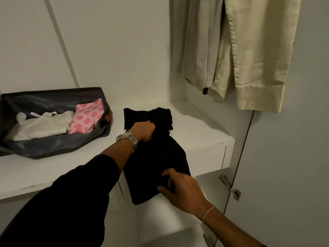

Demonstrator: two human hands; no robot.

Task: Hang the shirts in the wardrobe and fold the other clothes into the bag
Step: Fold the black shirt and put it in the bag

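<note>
A black garment (156, 157) lies lengthwise on the white wardrobe shelf (199, 125), its near end hanging over the shelf's front edge. My left hand (143, 130), with a metal watch on the wrist, grips the cloth near its far end. My right hand (179, 189) pinches the near end below the shelf edge. An open grey bag (53, 148) sits at the left of the shelf. It holds a folded white garment (41, 125) and a folded pink patterned one (87, 116). Beige shirts (249, 50) hang at the upper right.
The open wardrobe door (288, 157) stands at the right, its metal hinge (231, 187) just beside my right hand. A drawer front (206, 157) sits under the shelf. A lower white shelf (163, 223) lies below the garment.
</note>
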